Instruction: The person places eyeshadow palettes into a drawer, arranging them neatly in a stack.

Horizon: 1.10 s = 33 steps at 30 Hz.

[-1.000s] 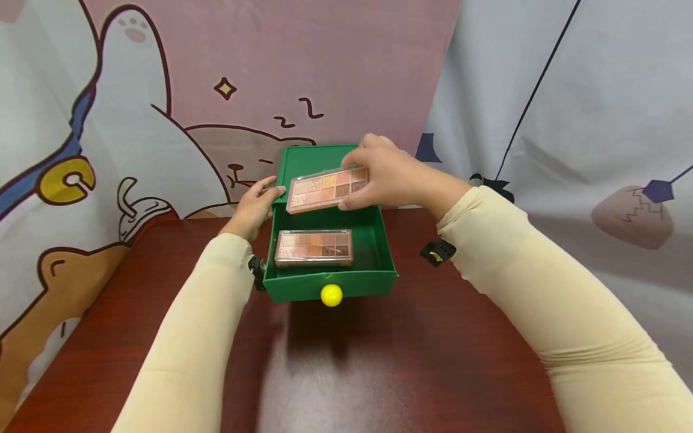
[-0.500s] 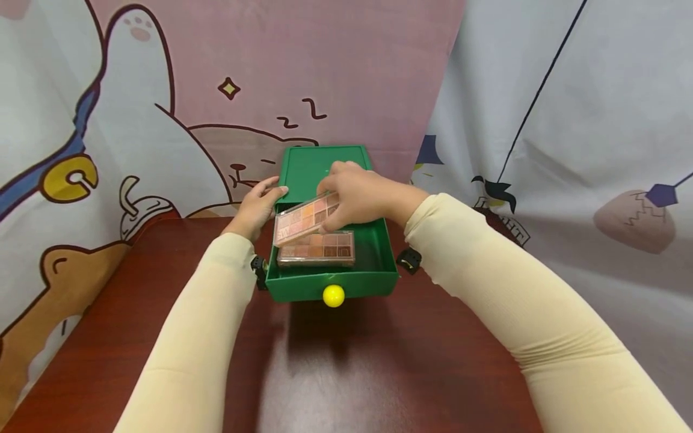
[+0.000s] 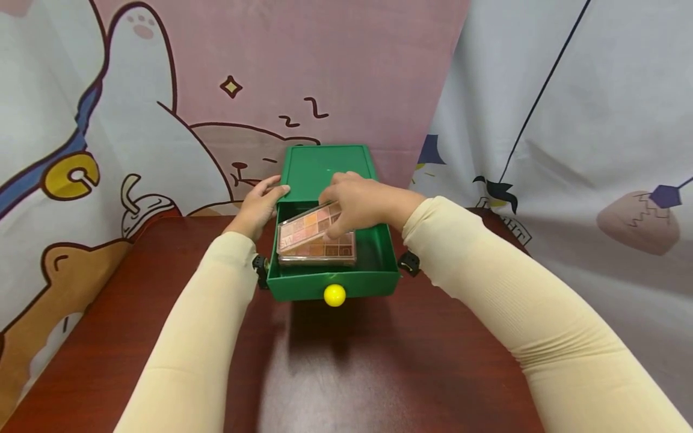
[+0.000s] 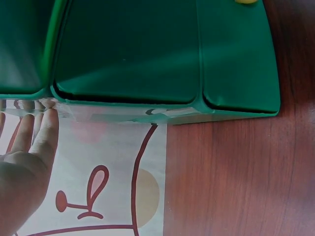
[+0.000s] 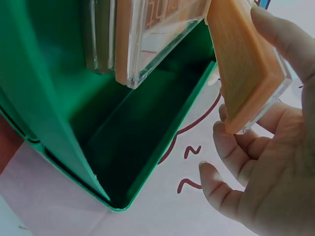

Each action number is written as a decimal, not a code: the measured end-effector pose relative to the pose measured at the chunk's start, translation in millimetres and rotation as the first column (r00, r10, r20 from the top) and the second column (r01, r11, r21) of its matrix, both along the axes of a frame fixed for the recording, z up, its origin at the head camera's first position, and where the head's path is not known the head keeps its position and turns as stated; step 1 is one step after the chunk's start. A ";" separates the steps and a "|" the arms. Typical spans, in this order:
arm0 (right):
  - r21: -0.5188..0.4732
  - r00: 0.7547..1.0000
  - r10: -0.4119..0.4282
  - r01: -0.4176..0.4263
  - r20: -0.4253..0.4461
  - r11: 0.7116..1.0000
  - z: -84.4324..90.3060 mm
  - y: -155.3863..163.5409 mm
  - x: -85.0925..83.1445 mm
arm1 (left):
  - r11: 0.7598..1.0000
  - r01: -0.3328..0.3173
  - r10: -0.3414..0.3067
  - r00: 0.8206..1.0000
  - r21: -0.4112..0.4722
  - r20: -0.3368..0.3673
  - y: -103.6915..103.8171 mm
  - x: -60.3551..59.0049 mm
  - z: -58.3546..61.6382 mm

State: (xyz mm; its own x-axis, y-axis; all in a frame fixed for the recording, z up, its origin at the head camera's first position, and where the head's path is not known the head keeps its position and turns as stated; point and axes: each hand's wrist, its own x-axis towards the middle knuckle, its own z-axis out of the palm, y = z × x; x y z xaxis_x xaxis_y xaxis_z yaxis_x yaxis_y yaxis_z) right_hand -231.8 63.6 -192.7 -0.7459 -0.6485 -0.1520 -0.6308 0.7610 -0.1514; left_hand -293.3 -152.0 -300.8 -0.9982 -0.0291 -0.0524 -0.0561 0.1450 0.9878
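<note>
My right hand pinches an eyeshadow palette between thumb and fingers. This palette has a clear lid and an orange base. It slants inside the pulled-out green drawer, its left end low over another eyeshadow palette. The right wrist view shows stacked palette edges inside the drawer. My left hand rests against the left side of the green box, thumb at its top edge. In the left wrist view its extended fingers reach along that side.
A yellow round knob sticks out from the drawer's front. Box and drawer stand on a dark red-brown wooden table. Behind them hangs a cartoon-printed cloth. The drawer's right part shows a bare green floor.
My right hand has brought its palette down and left from above the box's front edge into the drawer, over the other palette. The left hand stays at the box's side.
</note>
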 end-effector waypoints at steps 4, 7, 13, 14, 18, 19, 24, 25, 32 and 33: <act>-0.023 0.999 -0.004 0.006 0.051 1.000 -0.4 3.3 -1.3 | 1.000 0.000 0.000 1.000 -0.012 0.001 -0.6 1.0 -0.4; -0.073 0.996 -0.002 0.009 0.090 0.997 -0.3 8.8 -2.9 | 1.000 0.001 -0.001 1.000 -0.018 0.002 -1.6 1.3 -1.5; -0.352 0.995 -0.048 0.074 0.082 0.933 -0.7 35.7 -4.3 | 1.000 0.005 -0.005 1.000 -0.009 -0.004 -2.1 1.6 -0.7; -0.421 0.994 -0.072 0.102 0.087 0.901 -1.9 42.2 -3.9 | 1.000 0.005 -0.005 1.000 -0.005 -0.004 -2.0 1.5 -0.4; -0.653 0.972 -0.163 0.233 0.167 0.720 -15.2 70.1 -1.6 | 1.000 0.009 -0.009 1.000 0.006 -0.002 -2.1 0.3 -0.1; -0.690 0.966 -0.173 0.259 0.192 0.676 -20.3 77.0 -0.9 | 1.000 0.011 -0.011 1.000 0.005 -0.001 -2.3 -0.2 -0.2; -0.750 0.938 -0.181 0.344 0.294 0.565 -50.5 107.2 4.8 | 1.000 0.015 -0.015 1.000 -0.001 0.001 -2.2 -0.2 0.2; -0.751 0.932 -0.180 0.360 0.314 0.553 -56.8 112.6 7.0 | 1.000 0.015 -0.015 1.000 -0.002 0.001 -2.2 -0.2 0.5; -0.690 0.887 -0.211 0.454 0.411 0.564 -104.0 142.3 24.3 | 1.000 0.010 -0.010 1.000 -0.021 0.007 -1.8 1.0 2.2; -0.674 0.883 -0.210 0.459 0.420 0.579 -110.4 145.1 27.0 | 1.000 0.008 -0.008 1.000 -0.023 0.008 -1.7 0.8 2.1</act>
